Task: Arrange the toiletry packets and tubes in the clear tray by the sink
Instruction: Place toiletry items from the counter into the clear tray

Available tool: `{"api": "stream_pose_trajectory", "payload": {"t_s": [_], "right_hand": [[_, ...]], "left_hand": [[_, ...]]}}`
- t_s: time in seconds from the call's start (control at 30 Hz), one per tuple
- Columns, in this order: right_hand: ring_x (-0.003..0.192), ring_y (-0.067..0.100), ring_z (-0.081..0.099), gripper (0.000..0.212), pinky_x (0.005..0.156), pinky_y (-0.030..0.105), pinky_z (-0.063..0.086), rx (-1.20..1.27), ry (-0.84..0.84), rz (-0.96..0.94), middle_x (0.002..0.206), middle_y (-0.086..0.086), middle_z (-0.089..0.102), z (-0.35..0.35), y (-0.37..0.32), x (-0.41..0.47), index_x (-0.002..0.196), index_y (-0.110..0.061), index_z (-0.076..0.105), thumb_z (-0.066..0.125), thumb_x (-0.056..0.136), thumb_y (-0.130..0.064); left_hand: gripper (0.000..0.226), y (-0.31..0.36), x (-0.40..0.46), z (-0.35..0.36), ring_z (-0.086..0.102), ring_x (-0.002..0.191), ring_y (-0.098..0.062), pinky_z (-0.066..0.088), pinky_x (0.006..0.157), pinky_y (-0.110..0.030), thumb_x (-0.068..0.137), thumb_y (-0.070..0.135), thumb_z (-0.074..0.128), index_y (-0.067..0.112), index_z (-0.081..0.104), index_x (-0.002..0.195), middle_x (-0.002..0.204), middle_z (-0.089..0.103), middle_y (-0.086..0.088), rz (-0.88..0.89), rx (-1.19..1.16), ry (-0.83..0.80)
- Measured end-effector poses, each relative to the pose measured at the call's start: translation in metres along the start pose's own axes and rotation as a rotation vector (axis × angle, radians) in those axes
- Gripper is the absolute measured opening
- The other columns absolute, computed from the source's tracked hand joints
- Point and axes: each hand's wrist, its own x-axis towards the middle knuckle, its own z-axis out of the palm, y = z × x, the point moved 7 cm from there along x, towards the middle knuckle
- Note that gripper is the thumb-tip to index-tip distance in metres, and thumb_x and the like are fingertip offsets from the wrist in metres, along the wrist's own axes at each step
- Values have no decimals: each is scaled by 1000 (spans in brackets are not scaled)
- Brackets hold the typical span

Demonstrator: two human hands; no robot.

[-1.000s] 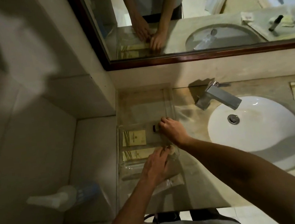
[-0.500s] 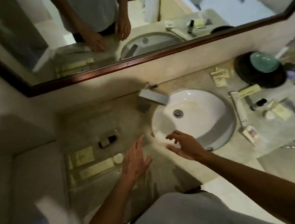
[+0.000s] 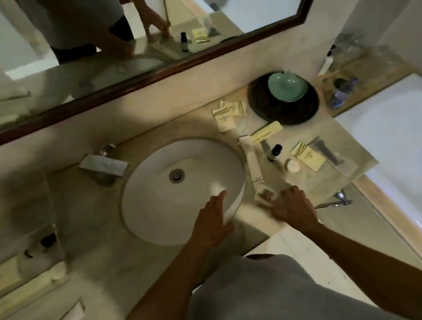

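Marble worktop (image 3: 313,181) carries everything we need, with the white sink (image 3: 181,190) set in its middle and the clear tray (image 3: 56,248) far off at our left. Right of the sink lies the long white tube (image 3: 253,165), its long axis running away from us, with packets (image 3: 308,157) beyond it. Our right hand (image 3: 294,206), fingers spread and empty, hovers just short of the tube's near end. Our left hand (image 3: 213,219), also open, hangs over the sink rim, farther from it.
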Motion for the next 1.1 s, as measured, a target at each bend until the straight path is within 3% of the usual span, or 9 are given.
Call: {"api": "stream_pose_trajectory", "payload": {"t_s": [0.13, 0.27, 0.43, 0.6, 0.73, 0.83, 0.97, 1.03, 1.1], "right_hand": [[85, 17, 56, 38, 64, 27, 42, 143, -29, -118, 93, -5, 55, 8, 8, 6, 93, -24, 63, 50, 83, -58], [85, 19, 60, 7, 68, 24, 38, 369, 18, -255, 91, 2, 65, -14, 0, -3, 92, -16, 70, 66, 89, -21], [96, 13, 59, 21, 73, 26, 51, 337, 168, -514, 105, -2, 65, -28, -15, -12, 103, -23, 71, 68, 86, -10], [99, 20, 63, 30, 72, 32, 56, 371, 163, -589, 111, 1, 63, -25, -21, -18, 106, -23, 70, 74, 81, -6], [124, 26, 50, 60, 96, 38, 48, 236, -49, -676, 136, 6, 53, -6, -17, -21, 129, -25, 58, 81, 75, -37], [127, 26, 46, 78, 98, 43, 48, 223, -63, -560, 140, 7, 49, -11, 2, -12, 137, -23, 52, 72, 70, -58], [123, 30, 53, 58, 93, 43, 52, 75, 114, -575, 139, 12, 52, -33, -22, 13, 136, -17, 53, 73, 82, -24], [127, 31, 50, 69, 95, 41, 51, -81, 128, -616, 147, 12, 47, -36, -49, 36, 141, -17, 49, 74, 79, -6], [126, 31, 49, 76, 91, 40, 53, -238, 111, -691, 153, 12, 41, -36, -70, 55, 146, -17, 44, 74, 78, -3]], "left_hand": [[88, 32, 27, 19, 47, 120, -29, 41, 97, -43, 83, 31, 67, 21, 14, 153, 142, 40, -9, 6, 47, -58], [78, 53, 41, 25, 48, 117, -28, 43, 95, -41, 82, 30, 68, 19, 27, 147, 137, 43, -9, 25, 90, -65], [66, 56, 48, 32, 49, 113, -23, 45, 91, -36, 76, 40, 71, 17, 46, 132, 130, 48, -5, 82, 225, 1], [19, 63, 47, 32, 57, 90, -25, 39, 70, -27, 81, 18, 65, 14, 61, 98, 102, 58, -6, 256, 272, 93], [48, 51, 43, 54, 49, 108, -25, 40, 86, -35, 76, 38, 69, 17, 52, 115, 126, 47, -5, 233, 366, -144], [70, 37, 38, 59, 43, 114, -22, 39, 94, -36, 68, 47, 75, 20, 43, 124, 130, 42, -1, 134, 310, -168], [76, 40, 44, 64, 38, 130, -25, 32, 105, -38, 76, 41, 71, 17, 37, 139, 145, 37, -5, 170, 311, -175], [72, 48, 50, 65, 38, 130, -28, 31, 105, -39, 80, 37, 68, 13, 37, 141, 147, 37, -8, 194, 355, -197], [66, 53, 53, 66, 43, 124, -29, 31, 102, -39, 80, 35, 67, 12, 40, 137, 139, 44, -10, 209, 408, -189]]}}
